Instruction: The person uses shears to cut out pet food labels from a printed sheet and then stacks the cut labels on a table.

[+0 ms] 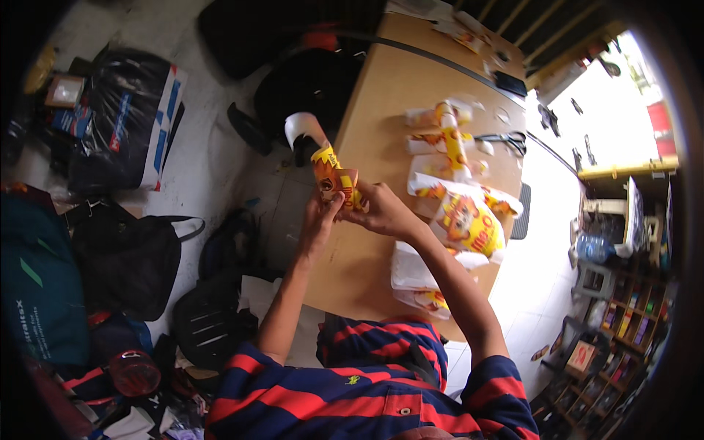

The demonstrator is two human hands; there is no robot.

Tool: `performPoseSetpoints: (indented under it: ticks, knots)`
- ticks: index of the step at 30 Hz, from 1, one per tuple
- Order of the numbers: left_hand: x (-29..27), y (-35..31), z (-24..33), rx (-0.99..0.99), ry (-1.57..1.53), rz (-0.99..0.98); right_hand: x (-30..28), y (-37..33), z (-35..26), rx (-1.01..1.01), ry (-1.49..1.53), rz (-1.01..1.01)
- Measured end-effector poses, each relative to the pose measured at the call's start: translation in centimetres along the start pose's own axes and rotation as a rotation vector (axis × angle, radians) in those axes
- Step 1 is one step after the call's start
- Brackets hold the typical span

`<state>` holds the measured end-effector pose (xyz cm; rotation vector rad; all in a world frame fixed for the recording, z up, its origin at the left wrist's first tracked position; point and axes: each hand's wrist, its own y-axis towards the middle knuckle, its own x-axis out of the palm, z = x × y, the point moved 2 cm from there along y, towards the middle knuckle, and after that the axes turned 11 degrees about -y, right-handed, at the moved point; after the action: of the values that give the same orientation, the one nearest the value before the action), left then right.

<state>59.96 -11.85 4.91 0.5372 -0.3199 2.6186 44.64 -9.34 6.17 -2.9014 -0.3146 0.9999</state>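
Over the left edge of the wooden table, I hold up a curled printed sheet with a yellow and orange cartoon animal design. Its upper end bends over and shows a white back. My left hand pinches the sheet's lower part, thumb in front. My right hand grips its lower right side, with the fingers partly hidden behind it. To the right of my hands lies a large printed sheet of the same design. Beyond it are several rolled or curled printed pieces.
Black-handled scissors and a dark phone-like slab lie on the table's right side. A white sheet rests near my right forearm. Black chairs stand beyond the left edge; bags crowd the floor at left.
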Motion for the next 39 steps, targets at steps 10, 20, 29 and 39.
performPoseSetpoints:
  ticks: [10,20,29,39]
  knots:
    - [11.4,-7.9,-3.7,-0.225,-0.123,-0.050,-13.8,-27.3,-12.3,-0.359,0.688,0.406]
    - [26.0,-17.6,-11.4,-0.249,-0.036,-0.077,-20.9,-49.5,-10.7,-0.614,0.777,0.600]
    - [42.0,-25.5,-20.3,-0.384,-0.047,-0.078,-29.1,-66.7,-1.8,-0.723,0.672,0.737]
    - [49.9,-26.3,-26.3,-0.383,0.104,-0.139,-33.1,-73.6,-1.0,-0.972,0.612,0.946]
